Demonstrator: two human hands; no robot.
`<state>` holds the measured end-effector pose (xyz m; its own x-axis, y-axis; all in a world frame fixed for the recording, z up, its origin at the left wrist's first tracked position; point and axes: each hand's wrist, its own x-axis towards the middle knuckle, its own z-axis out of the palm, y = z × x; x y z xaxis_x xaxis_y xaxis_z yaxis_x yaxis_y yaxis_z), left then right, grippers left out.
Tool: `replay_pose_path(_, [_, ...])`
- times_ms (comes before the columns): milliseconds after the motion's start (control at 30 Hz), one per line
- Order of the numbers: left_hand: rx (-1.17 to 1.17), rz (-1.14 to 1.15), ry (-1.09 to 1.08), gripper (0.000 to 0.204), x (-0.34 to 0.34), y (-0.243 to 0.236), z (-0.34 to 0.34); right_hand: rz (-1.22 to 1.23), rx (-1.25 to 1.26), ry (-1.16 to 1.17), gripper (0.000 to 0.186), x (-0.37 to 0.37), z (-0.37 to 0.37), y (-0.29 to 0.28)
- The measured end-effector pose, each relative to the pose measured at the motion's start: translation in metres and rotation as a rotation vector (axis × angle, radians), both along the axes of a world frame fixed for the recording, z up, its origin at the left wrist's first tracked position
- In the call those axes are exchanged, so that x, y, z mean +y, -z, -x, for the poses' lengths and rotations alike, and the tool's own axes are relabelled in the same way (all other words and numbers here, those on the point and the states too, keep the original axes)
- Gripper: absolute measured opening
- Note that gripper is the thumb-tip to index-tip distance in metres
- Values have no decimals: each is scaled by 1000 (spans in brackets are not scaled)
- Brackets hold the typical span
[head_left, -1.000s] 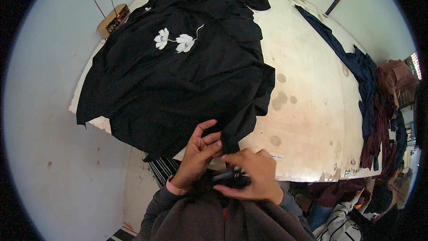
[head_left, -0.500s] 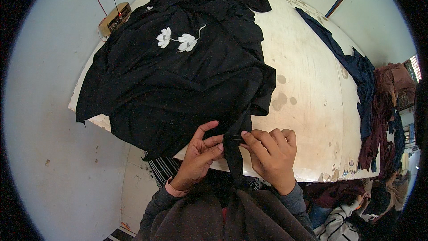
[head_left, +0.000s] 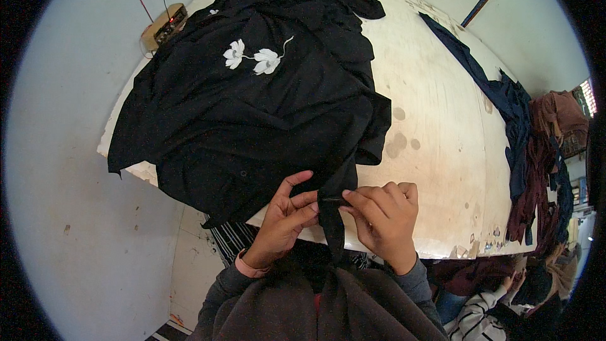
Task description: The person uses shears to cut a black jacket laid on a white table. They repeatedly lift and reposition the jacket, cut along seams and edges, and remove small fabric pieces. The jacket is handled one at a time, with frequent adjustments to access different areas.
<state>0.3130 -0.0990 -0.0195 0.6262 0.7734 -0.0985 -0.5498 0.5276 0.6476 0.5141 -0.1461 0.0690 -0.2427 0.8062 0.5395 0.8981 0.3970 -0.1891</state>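
Observation:
A large black garment (head_left: 252,107) with white flower motifs (head_left: 266,61) lies crumpled over the table's left half. One narrow folded part of it (head_left: 330,227) hangs over the near edge between my hands. My left hand (head_left: 284,221) pinches this fold from the left with thumb and forefinger, its upper finger lifted off. On the other side my right hand (head_left: 385,221) has thumb and forefinger closed at the fold's edge. A thin pale line (head_left: 331,199) crosses the cloth between the fingertips; whether it is a needle, thread or a seam I cannot tell.
The worn pale table (head_left: 435,170) has stained and chipped spots. Dark blue cloth (head_left: 517,107) and maroon cloth (head_left: 530,177) hang along its right side. A small box with a red light (head_left: 170,24) stands by the left wall. Another person in a striped sleeve (head_left: 483,312) is at lower right.
My right hand has shifted very slightly left and down. The thin line on the fold has tilted a little and sits lower. My left hand keeps its grip.

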Motion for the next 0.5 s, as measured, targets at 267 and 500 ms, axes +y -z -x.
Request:
replay_pose_path(267, [264,-701,-45,85,1,-29,-16,163,144,-234,39,-1,-32,-8])
replay_pose_path(500, [1153,-1357,-416,64,40,-8,12,-679,606,8,27,-26,-122,-34])
